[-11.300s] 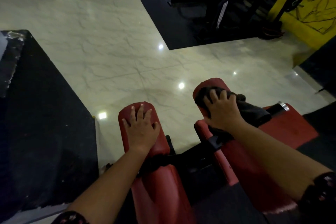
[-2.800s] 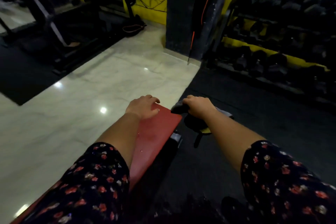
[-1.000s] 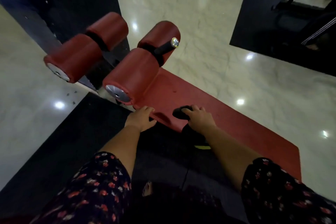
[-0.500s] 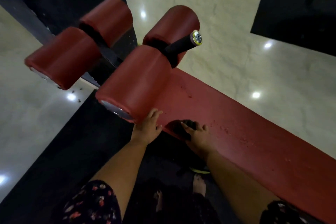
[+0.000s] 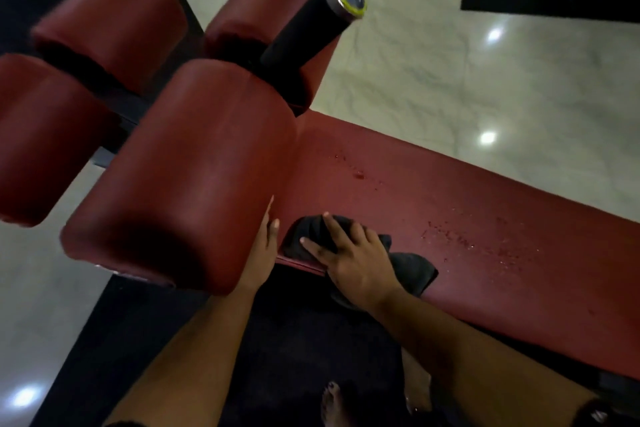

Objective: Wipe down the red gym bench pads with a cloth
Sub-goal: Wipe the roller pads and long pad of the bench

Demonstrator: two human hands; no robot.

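Red bench pad (image 5: 450, 218): flat, droplets (image 5: 467, 239) on top; dark cloth (image 5: 412, 270) at its near edge, by the roller end.
I log my right hand (image 5: 353, 260) on the cloth, fingers spread and nearly straight, pressing it onto the pad, gripping nothing. My left hand (image 5: 263, 253) lies at the pad's end against the nearest red roller (image 5: 194, 170), fingers straight, partly hidden.
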